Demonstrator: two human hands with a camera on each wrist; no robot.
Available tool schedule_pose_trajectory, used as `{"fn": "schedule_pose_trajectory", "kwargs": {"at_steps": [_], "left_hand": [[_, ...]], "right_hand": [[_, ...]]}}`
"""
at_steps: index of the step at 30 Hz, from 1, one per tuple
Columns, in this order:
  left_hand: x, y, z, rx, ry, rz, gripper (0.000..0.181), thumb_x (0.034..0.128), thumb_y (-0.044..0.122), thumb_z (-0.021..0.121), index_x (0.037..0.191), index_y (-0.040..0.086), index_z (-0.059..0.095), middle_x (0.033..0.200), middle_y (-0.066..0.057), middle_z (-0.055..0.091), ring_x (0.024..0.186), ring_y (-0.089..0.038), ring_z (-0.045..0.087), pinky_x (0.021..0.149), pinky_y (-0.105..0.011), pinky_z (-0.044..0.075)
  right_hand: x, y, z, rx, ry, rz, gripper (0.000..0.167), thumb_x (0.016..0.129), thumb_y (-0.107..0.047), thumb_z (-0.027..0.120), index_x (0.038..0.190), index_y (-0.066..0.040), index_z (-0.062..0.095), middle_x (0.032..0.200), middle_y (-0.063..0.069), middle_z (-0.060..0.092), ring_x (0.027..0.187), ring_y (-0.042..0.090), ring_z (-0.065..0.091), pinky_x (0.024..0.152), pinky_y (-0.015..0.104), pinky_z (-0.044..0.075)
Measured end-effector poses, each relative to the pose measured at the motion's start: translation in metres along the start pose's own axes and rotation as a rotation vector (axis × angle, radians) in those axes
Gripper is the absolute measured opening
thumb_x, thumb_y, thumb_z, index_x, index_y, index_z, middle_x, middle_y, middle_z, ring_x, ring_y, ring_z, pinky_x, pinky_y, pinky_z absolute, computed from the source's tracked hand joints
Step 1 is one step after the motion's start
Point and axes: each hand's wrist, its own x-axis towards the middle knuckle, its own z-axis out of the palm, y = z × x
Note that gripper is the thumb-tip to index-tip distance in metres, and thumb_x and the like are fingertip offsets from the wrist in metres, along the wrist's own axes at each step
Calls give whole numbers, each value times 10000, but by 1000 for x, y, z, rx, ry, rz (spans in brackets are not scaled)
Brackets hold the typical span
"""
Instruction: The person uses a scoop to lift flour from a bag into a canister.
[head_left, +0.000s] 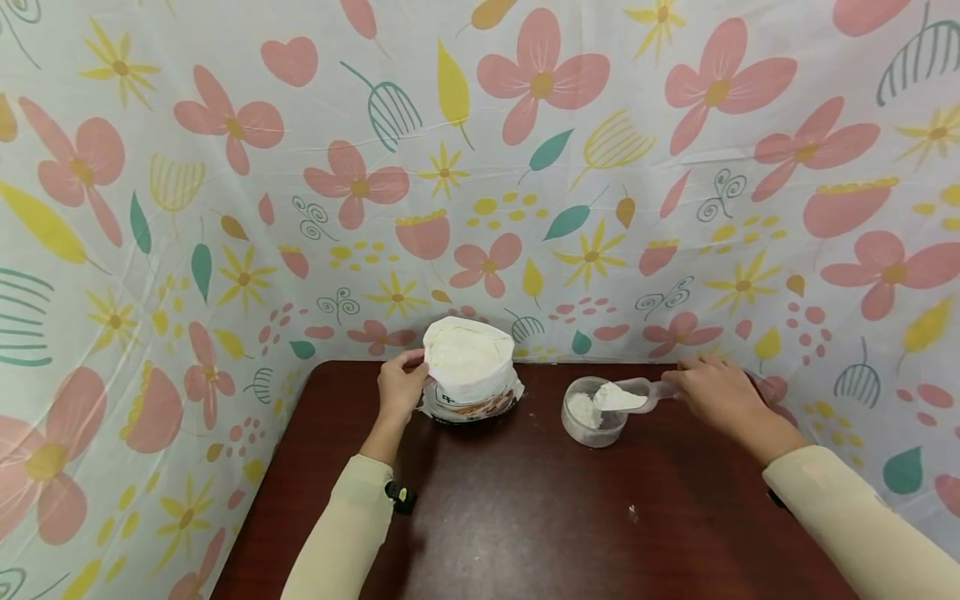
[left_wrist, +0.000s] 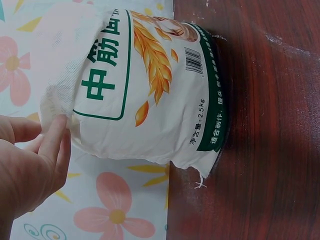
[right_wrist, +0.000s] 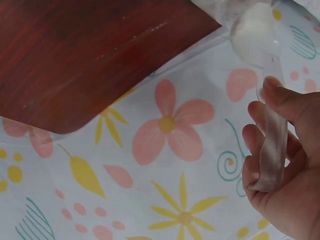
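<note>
Right grip (head_left: 712,393) curls round scoop (head_left: 647,396) | left grip (head_left: 401,390) pinches flour bag (head_left: 470,385) rim | likely transferring flour (head_left: 617,397) | next calls for tipping toward nine o'clock, into bowl (head_left: 588,435)

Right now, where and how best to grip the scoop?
Probably by the scoop's handle, coming from the right, where the right hand holds it: it points that way, away from the clear container, while the bowl carries loose white powder.
</note>
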Motion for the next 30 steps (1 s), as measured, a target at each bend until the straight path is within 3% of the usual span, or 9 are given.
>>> {"fn": "schedule_pose_trajectory", "kwargs": {"at_steps": [6, 15, 24, 30], "left_hand": [[-1, 1, -1, 2, -1, -2, 263, 975, 14, 667, 1230, 10, 729, 1114, -225, 671, 1005, -321, 731, 837, -345, 658], [0, 1, 0, -9, 3, -4, 262, 962, 2, 674, 1218, -11, 730, 1087, -228, 682, 946, -275, 740, 808, -314, 659], [1, -1, -1, -4, -3, -12, 267, 974, 16, 672, 1235, 8, 725, 1147, -212, 669, 981, -295, 751, 795, -296, 658], [0, 0, -1, 6, -6, -19, 256, 979, 34, 672, 1227, 21, 731, 1159, -203, 672, 990, -306, 749, 807, -317, 659]], "right_hand": [[7, -3, 2, -69, 15, -38, 293, 776, -121, 898, 1049, -164, 799, 1006, 92, 714, 935, 382, 664, 713, 566, 572], [19, -10, -2, -176, -60, -65, 217, 803, -129, 887, 992, -180, 793, 987, 83, 675, 920, 355, 627, 687, 541, 570], [26, -11, -4, -214, -22, -109, 200, 789, -65, 877, 948, -160, 800, 960, 90, 665, 957, 365, 628, 694, 519, 597], [28, -14, -3, -235, -45, -111, 199, 785, -76, 879, 941, -171, 800, 982, 82, 667, 930, 355, 618, 714, 530, 579]]}}
